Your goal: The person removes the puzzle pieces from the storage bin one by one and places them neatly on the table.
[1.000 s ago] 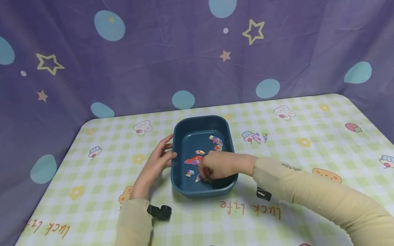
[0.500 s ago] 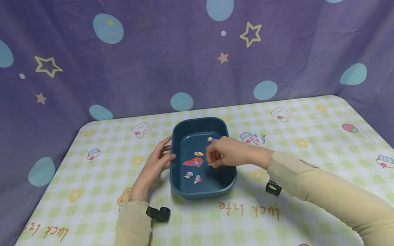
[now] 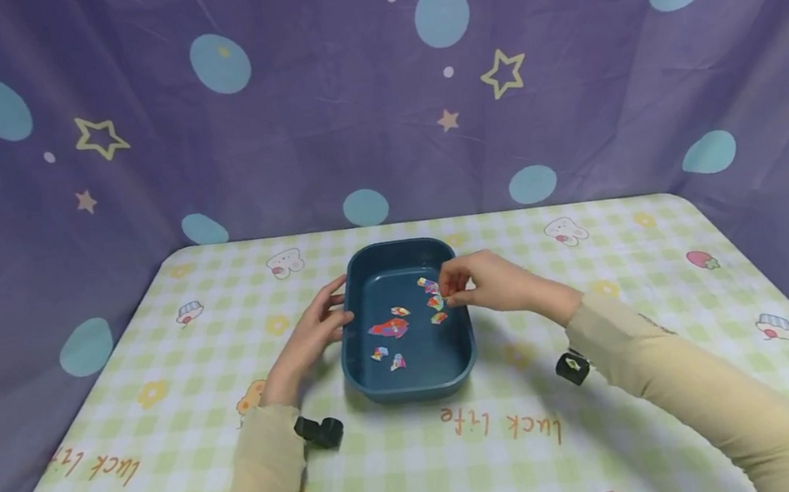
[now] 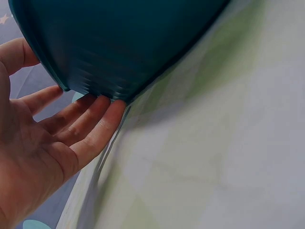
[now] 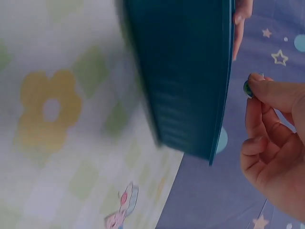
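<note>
Head: the deep-teal, round-cornered rectangular box is set on the checked table, small multicoloured flat pieces scattered inside. The right hand has been shifted from above the floor to the right rim; pieces there are uncovered.

Left wrist: the outer wall is touched by the left hand, fingers unclenched, fairly straight.

Right wrist: a small blue-green piece is pinched between thumb and fingertip; removal from the box is judged underway.

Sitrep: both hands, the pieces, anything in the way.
Left hand against dark teal rectangular tray. Right hand pinching small blue-green piece by tray's right rim. Flat multicoloured pieces inside. Nothing visibly blocking.
</note>
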`<state>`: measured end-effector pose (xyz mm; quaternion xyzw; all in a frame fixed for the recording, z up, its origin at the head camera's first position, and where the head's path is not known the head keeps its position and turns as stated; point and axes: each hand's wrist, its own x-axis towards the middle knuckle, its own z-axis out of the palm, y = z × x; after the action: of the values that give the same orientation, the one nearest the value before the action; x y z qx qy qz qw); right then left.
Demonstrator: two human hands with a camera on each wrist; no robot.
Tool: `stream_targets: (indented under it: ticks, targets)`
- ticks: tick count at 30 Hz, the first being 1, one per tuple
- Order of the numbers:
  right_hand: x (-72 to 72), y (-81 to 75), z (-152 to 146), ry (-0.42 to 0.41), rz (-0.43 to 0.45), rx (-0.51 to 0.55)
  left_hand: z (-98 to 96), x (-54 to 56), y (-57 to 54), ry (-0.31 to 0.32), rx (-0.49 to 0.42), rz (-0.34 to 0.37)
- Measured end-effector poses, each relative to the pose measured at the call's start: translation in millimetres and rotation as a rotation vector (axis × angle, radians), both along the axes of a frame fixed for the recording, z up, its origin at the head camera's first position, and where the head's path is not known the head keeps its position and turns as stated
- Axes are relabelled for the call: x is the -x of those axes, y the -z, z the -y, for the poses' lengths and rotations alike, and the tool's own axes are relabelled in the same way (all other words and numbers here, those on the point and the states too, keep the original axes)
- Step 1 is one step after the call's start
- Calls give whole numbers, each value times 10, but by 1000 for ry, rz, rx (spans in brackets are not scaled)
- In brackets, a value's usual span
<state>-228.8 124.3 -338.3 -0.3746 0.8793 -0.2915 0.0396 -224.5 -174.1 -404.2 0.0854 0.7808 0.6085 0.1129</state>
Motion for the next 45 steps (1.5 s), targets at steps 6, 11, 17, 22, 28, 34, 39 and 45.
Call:
stream_targets:
  ticks: [6, 11, 17, 22, 28, 34, 39, 45]
  targets:
    - [26, 55, -233, 104, -27, 19, -16, -12, 47, -10, 5, -3]
    - [50, 147, -478, 190, 8, 8, -39, -25, 83, 2, 3, 23]
    - [128, 205, -724, 296, 4, 1, -25, -15, 53, -7, -6, 26]
    - [184, 241, -885, 375, 33, 3, -42, -64, -121, 2, -10, 36]
    - [232, 339, -1029, 413, 41, 16, -11, -3, -24, -9, 13, 19]
    - [290, 434, -1141, 470, 46, 5, 8, 16, 23, -7, 2, 11]
    - [332, 498, -1179, 504, 72, 4, 11, 17, 13, -17, 0, 5]
    - [378, 567, -1202, 552, 118, -3, 16, 13, 25, -12, -3, -3]
